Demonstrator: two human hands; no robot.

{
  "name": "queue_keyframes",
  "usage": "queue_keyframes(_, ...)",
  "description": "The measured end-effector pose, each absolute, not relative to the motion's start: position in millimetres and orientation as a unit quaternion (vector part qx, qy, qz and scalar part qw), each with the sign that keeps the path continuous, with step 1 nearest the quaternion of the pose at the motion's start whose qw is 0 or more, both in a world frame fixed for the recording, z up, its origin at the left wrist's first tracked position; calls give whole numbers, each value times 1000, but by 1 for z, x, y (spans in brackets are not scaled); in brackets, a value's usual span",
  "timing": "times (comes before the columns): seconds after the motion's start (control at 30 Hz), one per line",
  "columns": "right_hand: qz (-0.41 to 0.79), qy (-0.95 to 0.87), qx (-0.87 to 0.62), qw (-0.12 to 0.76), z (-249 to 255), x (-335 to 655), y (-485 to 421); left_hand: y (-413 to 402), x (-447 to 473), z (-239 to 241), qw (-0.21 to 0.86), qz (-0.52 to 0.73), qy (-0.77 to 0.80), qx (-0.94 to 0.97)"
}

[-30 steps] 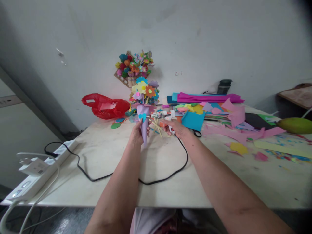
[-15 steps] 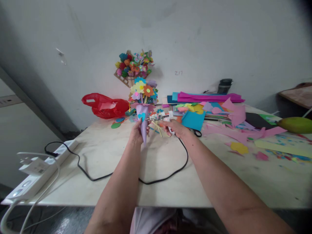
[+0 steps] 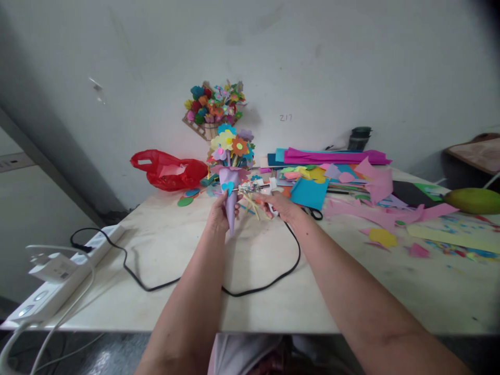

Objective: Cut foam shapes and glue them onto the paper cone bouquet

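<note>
My left hand (image 3: 219, 212) is closed around a purple paper cone bouquet (image 3: 232, 211), held upright with its tip pointing down. Colourful paper flowers (image 3: 230, 143) stick out of its top. A blue heart (image 3: 227, 187) sits on the cone's front, close to my left thumb. My right hand (image 3: 282, 206) grips a white hot glue gun (image 3: 272, 208), whose nozzle points left at the cone beside the heart. Whether the nozzle touches the paper I cannot tell. From the gun's grip a black cord (image 3: 300, 255) runs down and loops left over the table.
A power strip (image 3: 70, 276) with plugs lies along the left edge. Behind are a red plastic bag (image 3: 167, 169) and a wall-hung flower basket (image 3: 211, 130). Scissors (image 3: 313, 213), a blue sheet (image 3: 310, 193) and coloured scraps (image 3: 383, 237) spread to the right; a dark bottle (image 3: 359, 139) stands behind.
Almost nothing differs. Both hands keep their hold on the bouquet and the glue gun, with only a very slight shift of the flowers and the view.
</note>
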State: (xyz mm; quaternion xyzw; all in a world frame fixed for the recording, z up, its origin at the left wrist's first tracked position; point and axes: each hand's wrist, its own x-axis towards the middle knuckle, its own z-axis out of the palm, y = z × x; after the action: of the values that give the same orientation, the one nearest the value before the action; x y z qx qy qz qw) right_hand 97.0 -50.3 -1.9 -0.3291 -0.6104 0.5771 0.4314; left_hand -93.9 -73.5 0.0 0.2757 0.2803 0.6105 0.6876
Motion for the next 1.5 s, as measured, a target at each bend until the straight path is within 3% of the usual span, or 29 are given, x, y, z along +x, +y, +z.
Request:
queue_keyframes(0.67, 570, -569, -316, 500, 1, 97, -50, -72, -94, 0, 670, 617, 302, 282)
queue_keyframes(1.27, 710, -525, -209, 421, 4, 105, -56, -71, -92, -2, 643, 625, 325, 301)
queue_keyframes(1.5, 728, -524, -240, 372, 3, 103, -60, -73, -91, 0, 638, 626, 326, 308)
